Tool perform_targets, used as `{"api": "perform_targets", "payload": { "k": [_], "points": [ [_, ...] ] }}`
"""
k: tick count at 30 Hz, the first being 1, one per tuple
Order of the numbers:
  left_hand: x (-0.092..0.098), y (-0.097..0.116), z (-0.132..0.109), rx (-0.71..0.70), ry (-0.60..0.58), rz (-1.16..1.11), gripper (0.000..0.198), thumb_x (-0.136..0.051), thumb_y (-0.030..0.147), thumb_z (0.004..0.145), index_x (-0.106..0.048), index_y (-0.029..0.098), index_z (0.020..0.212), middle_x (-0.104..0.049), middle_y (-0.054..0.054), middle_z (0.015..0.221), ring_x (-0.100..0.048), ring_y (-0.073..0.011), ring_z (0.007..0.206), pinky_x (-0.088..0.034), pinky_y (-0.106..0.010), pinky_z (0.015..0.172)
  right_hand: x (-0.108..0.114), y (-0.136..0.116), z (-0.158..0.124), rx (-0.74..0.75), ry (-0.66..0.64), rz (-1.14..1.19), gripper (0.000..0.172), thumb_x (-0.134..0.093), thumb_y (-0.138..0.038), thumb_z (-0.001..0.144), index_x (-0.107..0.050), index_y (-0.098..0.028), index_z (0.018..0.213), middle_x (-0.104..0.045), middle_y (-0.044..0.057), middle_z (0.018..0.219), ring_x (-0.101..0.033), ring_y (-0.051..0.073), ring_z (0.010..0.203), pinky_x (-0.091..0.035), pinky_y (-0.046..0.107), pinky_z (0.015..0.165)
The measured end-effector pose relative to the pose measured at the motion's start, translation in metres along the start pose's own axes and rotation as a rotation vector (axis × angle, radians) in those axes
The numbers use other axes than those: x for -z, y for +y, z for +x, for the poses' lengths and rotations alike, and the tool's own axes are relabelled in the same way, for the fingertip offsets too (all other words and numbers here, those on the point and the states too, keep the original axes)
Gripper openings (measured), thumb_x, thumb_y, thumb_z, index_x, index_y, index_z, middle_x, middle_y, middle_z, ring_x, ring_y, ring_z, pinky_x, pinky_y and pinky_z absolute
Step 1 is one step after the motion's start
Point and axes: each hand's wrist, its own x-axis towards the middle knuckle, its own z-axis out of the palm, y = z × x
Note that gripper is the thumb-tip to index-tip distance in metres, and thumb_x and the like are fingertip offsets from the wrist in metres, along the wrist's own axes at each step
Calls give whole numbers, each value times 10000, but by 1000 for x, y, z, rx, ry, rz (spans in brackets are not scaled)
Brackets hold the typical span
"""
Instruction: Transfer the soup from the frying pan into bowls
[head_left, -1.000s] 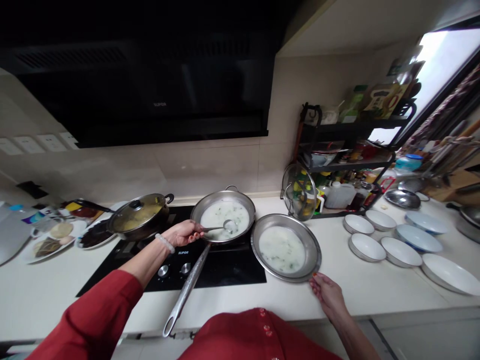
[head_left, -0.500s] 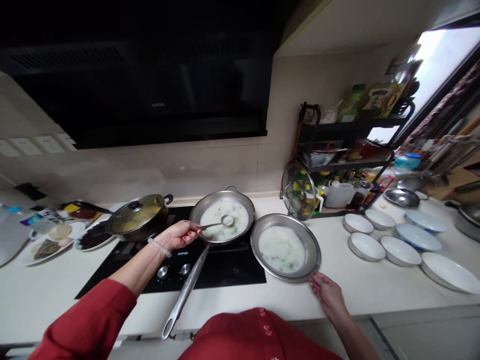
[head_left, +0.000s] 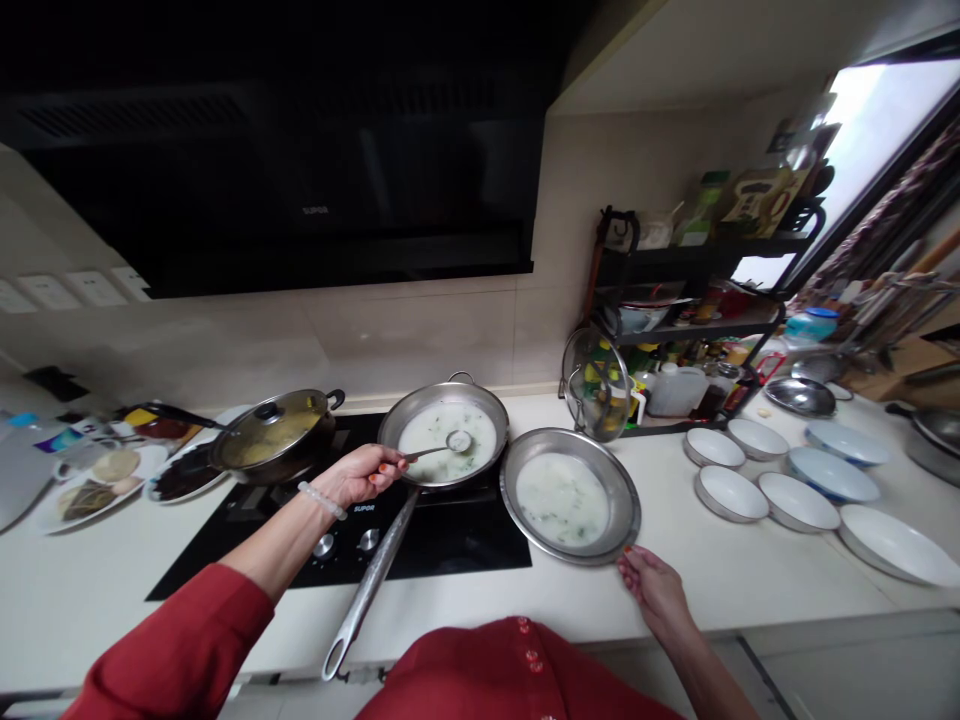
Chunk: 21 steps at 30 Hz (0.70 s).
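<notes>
My left hand (head_left: pixel 358 474) is closed round the handle of a metal ladle (head_left: pixel 447 444), whose bowl hangs just over the white soup in a steel pan (head_left: pixel 444 403) on the black hob (head_left: pixel 450 530). The pan's long handle (head_left: pixel 367 588) points toward me. My right hand (head_left: pixel 654 586) rests on the counter with its fingertips at the near rim of a wide steel basin (head_left: pixel 622 495) that holds white soup with green bits. Its fingers are curled and hold nothing.
A lidded pot (head_left: pixel 274 434) sits on the hob's left. Plates of food (head_left: pixel 97 480) lie further left. Several white and blue bowls (head_left: pixel 795 485) stand on the counter at right. A glass lid (head_left: pixel 596 383) leans against a black rack of bottles (head_left: pixel 690 330).
The ladle has come up out of the soup and drawn slightly back toward the pan's middle. My right hand has stayed at the basin's rim.
</notes>
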Motion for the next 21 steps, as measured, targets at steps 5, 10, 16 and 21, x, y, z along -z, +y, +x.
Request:
{"api": "perform_targets", "payload": {
  "k": [5,10,16,21],
  "points": [
    [-4,0,-2,-13,4,18,206,-355,-5,860,-549,62,836,-449,32,555,-274,9,316,-173,-75,259,-1,-1,-1,-11,10,20,348,-803,-202,456,-584,-179,727,-638,-4,512,-562,110,466,-422,178,406],
    [-6,1,-2,-37,-26,37,153,-432,-19,810,-551,72,834,-460,30,563,-264,9,313,-173,-90,257,-1,-1,-1,-8,7,9,368,-804,-220,451,-588,-170,745,-638,4,518,-564,107,469,-414,173,417],
    [-30,3,-17,-87,-71,129,121,-460,0,794,-546,80,824,-479,22,577,-245,13,321,-157,-92,267,0,-1,-1,3,-3,-10,327,-790,-226,470,-591,-171,724,-637,3,528,-566,112,475,-417,183,425],
    [-61,-7,-24,-107,-179,220,88,-481,29,779,-538,91,802,-474,26,578,-235,10,334,-135,-97,285,-1,0,-1,-4,6,7,331,-799,-217,457,-591,-173,711,-637,0,507,-554,106,464,-409,178,418]
  ]
}}
